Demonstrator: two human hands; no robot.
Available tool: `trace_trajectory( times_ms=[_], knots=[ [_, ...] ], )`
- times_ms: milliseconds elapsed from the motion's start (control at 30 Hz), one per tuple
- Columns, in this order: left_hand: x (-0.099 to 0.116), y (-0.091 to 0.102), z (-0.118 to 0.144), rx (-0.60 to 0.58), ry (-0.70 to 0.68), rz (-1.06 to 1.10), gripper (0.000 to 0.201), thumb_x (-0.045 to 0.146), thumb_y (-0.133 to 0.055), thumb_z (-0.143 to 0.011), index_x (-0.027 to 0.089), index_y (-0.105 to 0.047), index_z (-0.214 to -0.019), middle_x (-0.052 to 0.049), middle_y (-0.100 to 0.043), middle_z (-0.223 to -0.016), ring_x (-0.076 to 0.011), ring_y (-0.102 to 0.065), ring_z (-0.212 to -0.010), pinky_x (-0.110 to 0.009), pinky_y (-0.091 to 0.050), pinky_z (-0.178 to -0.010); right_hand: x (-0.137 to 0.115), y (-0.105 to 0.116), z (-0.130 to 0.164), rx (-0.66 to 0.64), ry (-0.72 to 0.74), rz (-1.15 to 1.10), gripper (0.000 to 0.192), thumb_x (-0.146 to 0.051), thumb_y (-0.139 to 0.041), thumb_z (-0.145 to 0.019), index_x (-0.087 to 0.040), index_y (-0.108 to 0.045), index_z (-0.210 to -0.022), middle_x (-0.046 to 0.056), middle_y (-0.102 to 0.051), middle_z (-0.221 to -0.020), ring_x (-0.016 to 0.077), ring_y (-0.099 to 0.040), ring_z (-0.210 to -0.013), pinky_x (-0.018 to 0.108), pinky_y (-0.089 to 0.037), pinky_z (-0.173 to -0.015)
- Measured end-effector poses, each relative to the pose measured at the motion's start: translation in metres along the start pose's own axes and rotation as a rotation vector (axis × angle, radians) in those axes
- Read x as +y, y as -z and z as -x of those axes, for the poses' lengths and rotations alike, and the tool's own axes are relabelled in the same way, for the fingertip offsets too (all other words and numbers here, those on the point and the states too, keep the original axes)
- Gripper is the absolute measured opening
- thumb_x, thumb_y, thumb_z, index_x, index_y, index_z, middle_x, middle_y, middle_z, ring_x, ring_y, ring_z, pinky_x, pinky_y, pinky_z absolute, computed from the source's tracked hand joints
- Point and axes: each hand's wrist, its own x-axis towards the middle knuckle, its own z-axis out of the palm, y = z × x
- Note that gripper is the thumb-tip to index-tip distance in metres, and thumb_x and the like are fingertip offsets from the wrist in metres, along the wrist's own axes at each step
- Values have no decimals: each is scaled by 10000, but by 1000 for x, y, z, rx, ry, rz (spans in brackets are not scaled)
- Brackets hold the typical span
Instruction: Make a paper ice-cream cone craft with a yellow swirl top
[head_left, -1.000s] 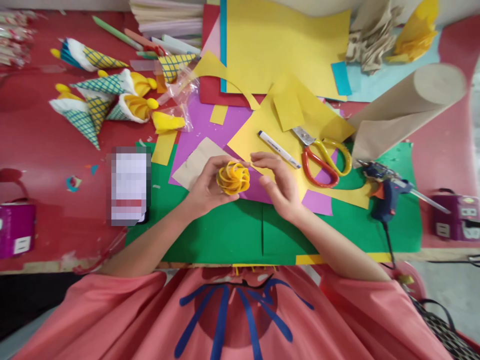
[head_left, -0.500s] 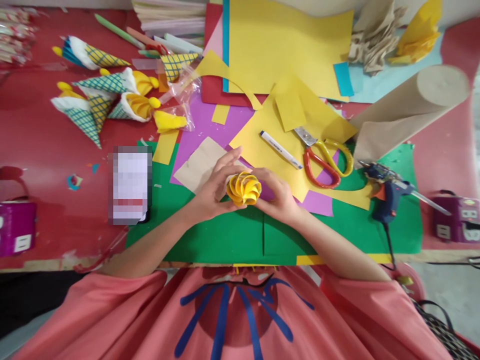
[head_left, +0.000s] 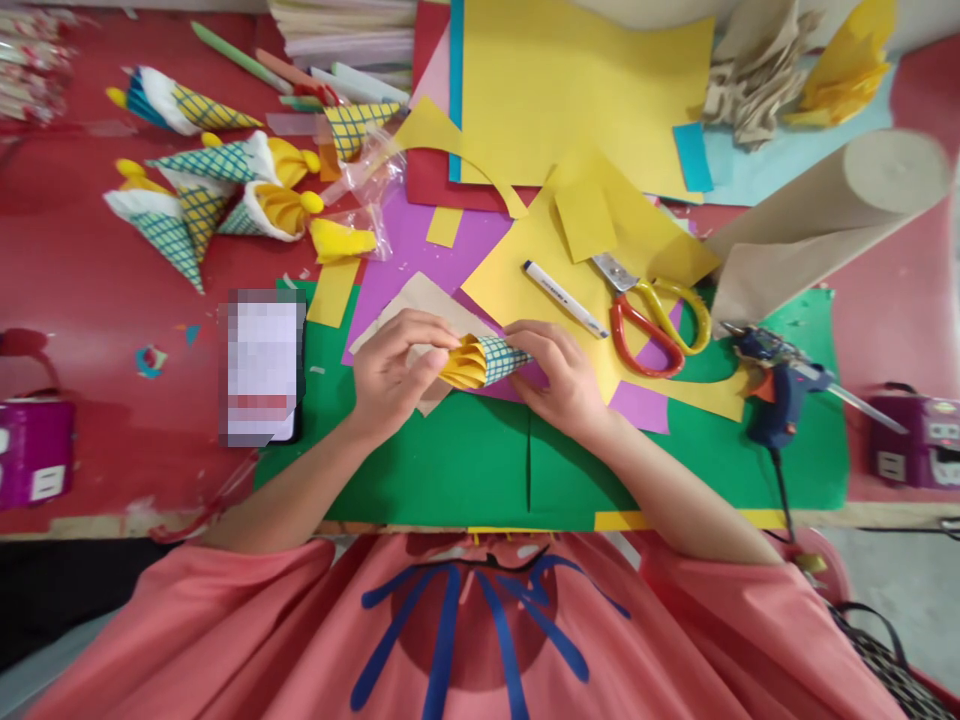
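Observation:
A small paper cone (head_left: 486, 361) with a blue-and-yellow grid pattern and a yellow swirled paper top lies on its side between my hands, above the green sheet (head_left: 465, 470). My left hand (head_left: 394, 370) pinches the yellow swirled end with its fingertips. My right hand (head_left: 559, 378) grips the patterned pointed end. A beige paper piece (head_left: 412, 305) lies just under my left hand, on purple paper (head_left: 409, 250).
Finished paper cones (head_left: 202, 190) lie at the back left. A phone (head_left: 261, 365) rests left of my hands. A white marker (head_left: 564, 298), red-and-yellow scissors (head_left: 656, 315), a blue glue gun (head_left: 772, 385), a brown paper roll (head_left: 817, 225) and yellow sheets (head_left: 585, 90) lie to the right and behind.
The cone was held upright with its yellow swirl facing me; it is turned on its side now, so the patterned wrap shows. Both hands shifted grip and dropped slightly toward the table.

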Motion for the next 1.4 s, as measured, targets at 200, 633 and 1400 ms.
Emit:
trace_trajectory(
  times_ms=[200, 633, 1400],
  knots=[
    [-2, 6, -7, -141, 65, -70, 53, 250, -649, -828, 211, -671, -802, -7, -686, -821, -151, -638, -833, -311, -532, -789, 2, -2, 1, -44, 61, 122, 316, -122, -485, -891, -204, -509, -1196, 102, -697, -1087, 234, -656, -931, 377, -537, -762],
    [-6, 25, -17, -390, -81, -319, 146, 313, -623, -865, 216, -718, -812, -5, -734, -780, -132, -665, -724, -245, -512, -694, 5, 7, -3, -177, 87, -28, 348, -323, -539, -930, -187, -533, -1250, 140, -666, -1160, 254, -647, -1066, 397, -534, -841],
    [-14, 36, -14, -524, -374, -472, 133, 281, -602, -880, 289, -686, -983, -3, -739, -880, -154, -679, -803, -293, -490, -746, 4, 6, -4, -132, 60, -157, 337, -312, -586, -907, -175, -562, -1214, 127, -690, -1092, 232, -661, -1041, 382, -539, -869]
  ],
)
